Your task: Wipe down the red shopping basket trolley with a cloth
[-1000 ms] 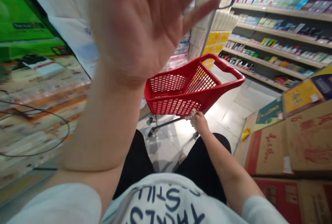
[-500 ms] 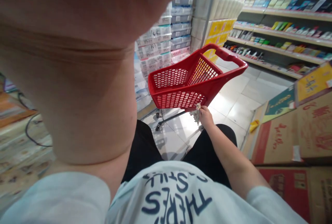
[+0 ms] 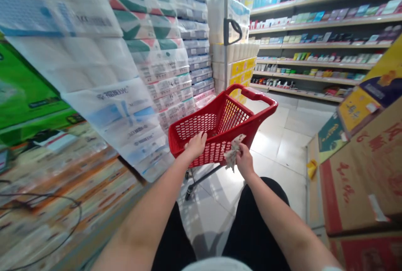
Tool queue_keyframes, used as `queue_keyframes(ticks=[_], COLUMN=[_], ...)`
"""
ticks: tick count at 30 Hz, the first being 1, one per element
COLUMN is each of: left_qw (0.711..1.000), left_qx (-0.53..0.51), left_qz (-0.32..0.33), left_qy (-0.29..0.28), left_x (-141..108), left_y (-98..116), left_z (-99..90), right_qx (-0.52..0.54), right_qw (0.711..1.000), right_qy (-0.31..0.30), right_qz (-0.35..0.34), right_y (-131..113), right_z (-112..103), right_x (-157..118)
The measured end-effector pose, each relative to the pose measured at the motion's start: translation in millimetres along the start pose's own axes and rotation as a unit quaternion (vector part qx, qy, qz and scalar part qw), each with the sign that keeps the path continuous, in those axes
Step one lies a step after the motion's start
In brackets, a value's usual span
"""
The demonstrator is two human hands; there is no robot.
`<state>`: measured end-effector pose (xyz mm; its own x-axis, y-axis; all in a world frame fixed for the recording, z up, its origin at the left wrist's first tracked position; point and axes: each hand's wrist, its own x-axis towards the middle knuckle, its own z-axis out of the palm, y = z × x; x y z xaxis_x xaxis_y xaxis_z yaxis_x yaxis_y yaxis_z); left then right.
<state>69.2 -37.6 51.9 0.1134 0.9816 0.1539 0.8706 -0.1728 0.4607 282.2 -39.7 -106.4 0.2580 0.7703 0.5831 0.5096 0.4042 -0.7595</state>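
Note:
A red plastic shopping cart (image 3: 216, 122) with a perforated basket stands in front of my knees. My left hand (image 3: 196, 144) lies palm down over the cart's near rim, its fingers bent over the edge; their tips are partly hidden. In my right hand (image 3: 245, 160) a crumpled, greyish-white rag (image 3: 234, 150) is pinched between thumb and fingers. The rag hangs down in front of the basket's near side wall, close to the handle end. Whether it touches the wall I cannot tell.
Tall stacks of wrapped paper packs (image 3: 106, 91) rise at the left. Cardboard boxes (image 3: 354, 179) line the right. Behind the cart stand a grey pole with a black handle (image 3: 232, 32) and stocked shelves (image 3: 314, 63). A dark cable (image 3: 78, 216) lies at lower left.
My left arm, which blocked the upper left of the view, has come down to the cart's rim. The right hand has raised the rag slightly. My view has tilted upward.

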Motion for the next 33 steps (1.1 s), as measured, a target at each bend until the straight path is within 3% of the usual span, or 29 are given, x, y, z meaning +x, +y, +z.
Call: queue_keyframes(ticks=[1,3,6,10,14,17,21,25,29,33], left_qw=[0.998,0.990,0.987,0.989,0.988,0.988,0.987,0.988,0.988,0.990], left_qx=[0.052,0.127,0.147,0.144,0.148,0.149,0.152,0.143,0.138,0.127], left_qz=[-0.030,-0.038,-0.018,0.005,0.017,0.022,0.027,0.036,0.039,0.040], left_qy=[-0.008,0.041,0.065,0.041,0.030,0.036,0.036,0.047,0.058,0.054], left_x=[5.1,14.0,25.6,39.8,49.2,53.2,56.4,56.3,55.6,54.6], left_y=[-15.5,-38.8,-52.9,-54.0,-55.0,-54.6,-51.8,-49.5,-48.2,-47.1], left_z=[19.6,46.8,62.8,62.9,63.5,66.8,71.0,74.8,77.8,78.7], right_qx=[-0.001,-0.010,-0.050,-0.134,-0.128,-0.105,-0.068,-0.078,-0.087,-0.090], right_qw=[0.999,0.995,0.995,0.987,0.990,0.992,0.988,0.991,0.988,0.991], right_qy=[0.037,0.092,0.066,-0.013,0.008,0.032,-0.047,-0.017,-0.045,-0.031], right_qz=[-0.007,-0.030,-0.060,-0.087,-0.065,-0.060,-0.131,-0.109,-0.121,-0.098], right_y=[-2.4,-5.5,0.2,24.3,41.3,38.1,26.6,24.8,24.8,23.0], right_z=[1.5,7.0,23.9,44.6,43.3,40.9,44.6,43.5,42.6,45.0], right_x=[9.8,26.9,37.7,34.2,41.4,47.8,48.4,46.3,41.3,35.8])
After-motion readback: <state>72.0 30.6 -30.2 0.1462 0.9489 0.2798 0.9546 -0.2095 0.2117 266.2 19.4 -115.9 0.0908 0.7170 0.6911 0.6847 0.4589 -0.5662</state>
